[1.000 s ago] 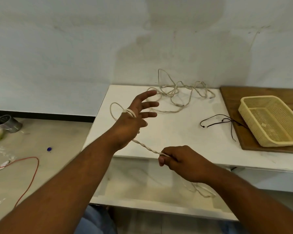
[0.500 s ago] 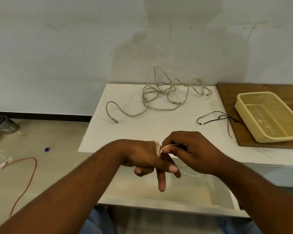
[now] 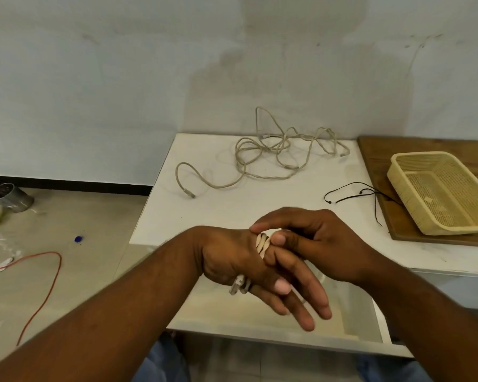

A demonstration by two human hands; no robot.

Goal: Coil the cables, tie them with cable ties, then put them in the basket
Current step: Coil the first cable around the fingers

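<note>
Cream cable (image 3: 262, 244): several turns wound round the straight fingers of the left hand (image 3: 232, 257), plug end hanging below its palm. Right hand (image 3: 323, 244): thumb and forefinger apparently pinch the coil's top. Grey cable (image 3: 260, 155): loose tangle on the white worktop (image 3: 260, 201), beyond both hands. Basket (image 3: 439, 194): right of the right hand, on a wooden board (image 3: 375, 150).

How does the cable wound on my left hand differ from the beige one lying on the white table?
The wound cable sits in tight turns round the left hand; the table cable sprawls in loose tangled loops. The right hand pinches the wound one; the table one lies untouched. Both are pale beige.
</note>
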